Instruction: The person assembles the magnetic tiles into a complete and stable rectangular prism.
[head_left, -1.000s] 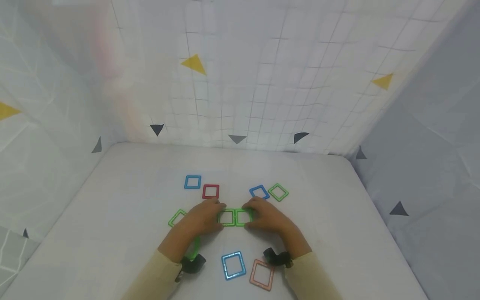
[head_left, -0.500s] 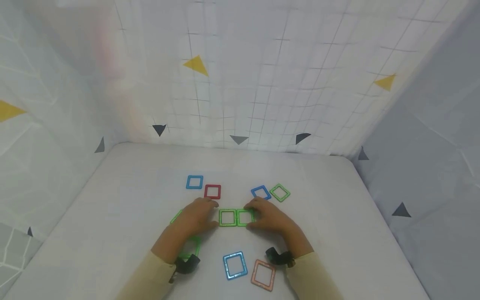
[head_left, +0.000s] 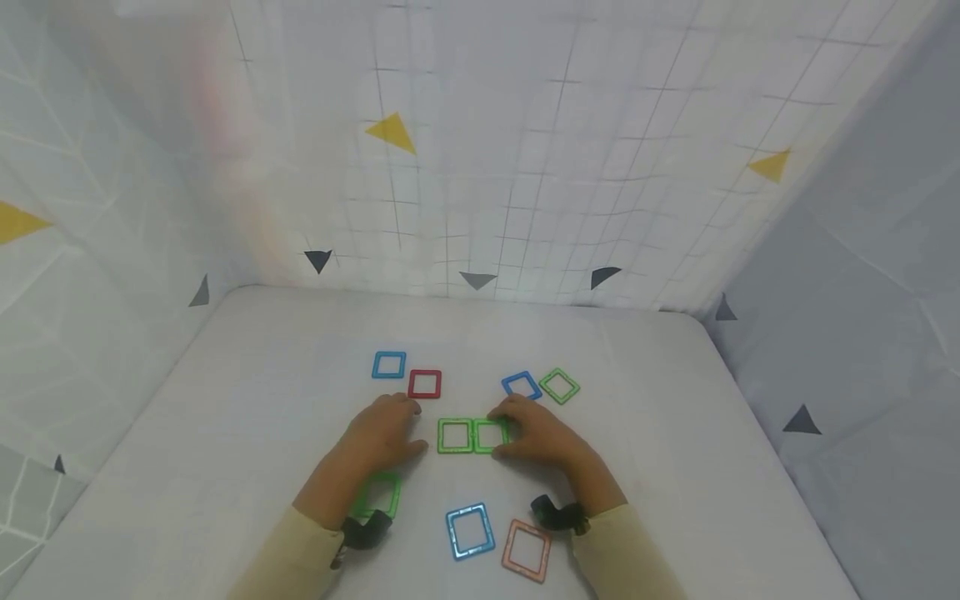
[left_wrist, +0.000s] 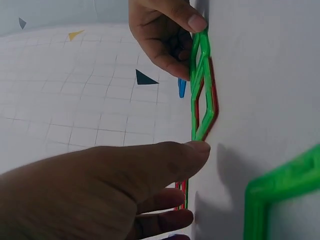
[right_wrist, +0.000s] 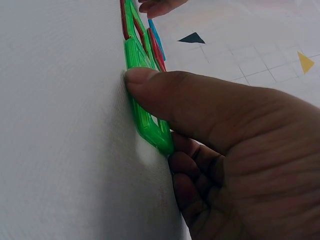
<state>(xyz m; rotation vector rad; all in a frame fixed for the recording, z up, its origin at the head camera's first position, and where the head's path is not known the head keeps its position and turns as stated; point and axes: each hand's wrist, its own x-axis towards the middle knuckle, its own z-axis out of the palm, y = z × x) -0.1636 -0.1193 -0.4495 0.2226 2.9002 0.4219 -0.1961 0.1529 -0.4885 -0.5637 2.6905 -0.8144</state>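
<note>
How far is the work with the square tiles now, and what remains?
Done: two green squares lie joined side by side on the table. In hand: the right hand holds the pair's right end; the left hand lies just left of it, apart. Left: seven loose squares around, including the red square.

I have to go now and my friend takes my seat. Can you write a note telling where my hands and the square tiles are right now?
Right hand: its grip pinches the right tile of the joined green pair lying flat mid-table.
Left hand: open, resting on the table just left of the pair, not touching it.
Loose tiles: light blue and red behind the left hand; blue and green behind the right hand; green by the left wrist; blue and orange nearest you.
Done: two green tiles joined edge to edge.
Left: seven loose tiles visible.
</note>
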